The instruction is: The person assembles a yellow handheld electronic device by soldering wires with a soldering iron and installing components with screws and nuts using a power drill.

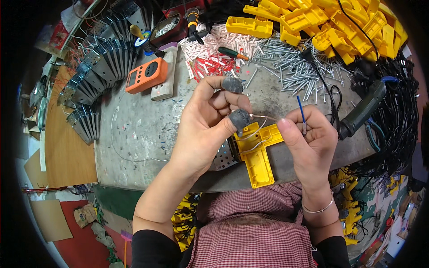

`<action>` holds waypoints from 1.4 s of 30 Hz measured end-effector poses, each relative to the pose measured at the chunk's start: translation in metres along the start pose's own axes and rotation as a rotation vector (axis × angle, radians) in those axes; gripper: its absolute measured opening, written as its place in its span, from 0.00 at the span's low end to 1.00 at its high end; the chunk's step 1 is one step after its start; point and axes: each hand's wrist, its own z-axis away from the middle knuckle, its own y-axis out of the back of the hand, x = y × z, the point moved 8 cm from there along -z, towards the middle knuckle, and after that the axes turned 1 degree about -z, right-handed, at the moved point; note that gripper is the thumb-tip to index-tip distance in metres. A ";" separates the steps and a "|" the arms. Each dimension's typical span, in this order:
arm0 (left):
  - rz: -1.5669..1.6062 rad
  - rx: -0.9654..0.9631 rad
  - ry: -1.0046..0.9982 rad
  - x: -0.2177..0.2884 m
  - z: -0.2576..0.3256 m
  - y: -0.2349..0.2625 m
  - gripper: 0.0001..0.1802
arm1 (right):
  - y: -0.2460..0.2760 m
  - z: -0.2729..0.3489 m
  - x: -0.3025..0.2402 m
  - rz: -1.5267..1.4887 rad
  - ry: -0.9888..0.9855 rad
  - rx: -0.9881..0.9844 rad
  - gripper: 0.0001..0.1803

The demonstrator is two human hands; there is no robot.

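In front of me, my left hand [203,118] wears dark grey finger covers on thumb and forefinger. Its forefinger is raised, while the thumb closes against another finger at one end of a thin wire with a coppery bare stretch [259,116]. The thumb and forefinger of my right hand [313,138] pinch the other end. A blue-insulated wire [300,108] sticks up from the right fingers. Just below lies an open yellow plastic housing [259,167] at the bench's near edge, with pale wires inside. A perforated metal plate [225,158] joins its left side, partly behind my left hand.
An orange multimeter [146,75] lies at the left, near rows of metal plates [105,60]. Behind are white and red sleeves [214,49], a screwdriver [233,53], loose screws or nails [299,67] and piled yellow housings [348,29]. A dark-handled tool [364,109] and black cables [402,116] lie right.
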 end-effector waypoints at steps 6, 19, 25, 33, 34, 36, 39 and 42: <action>-0.140 0.021 -0.039 0.007 0.007 -0.005 0.33 | -0.003 0.002 0.003 0.085 -0.033 -0.055 0.07; -0.342 -0.135 0.049 0.002 0.012 -0.022 0.36 | -0.003 0.005 0.018 -0.171 -0.164 -0.320 0.06; -0.940 -0.152 -0.405 0.037 0.042 -0.028 0.31 | -0.026 0.009 0.003 0.255 -0.027 -0.458 0.06; -1.074 0.297 -0.184 0.055 0.067 0.076 0.34 | -0.010 0.007 0.009 -0.081 -0.200 -0.309 0.08; -1.229 0.118 -0.168 0.047 0.066 0.062 0.36 | -0.014 0.007 0.012 -0.086 -0.201 -0.318 0.08; -1.375 -0.188 -0.130 0.023 0.069 0.035 0.45 | -0.014 0.004 0.023 -0.176 -0.207 -0.248 0.12; -1.371 -0.258 -0.132 -0.007 0.070 0.006 0.49 | -0.024 0.000 0.019 -0.237 -0.003 -0.308 0.17; -1.394 -0.231 -0.208 -0.009 0.068 0.020 0.49 | -0.018 0.003 0.014 -0.126 -0.005 -0.281 0.20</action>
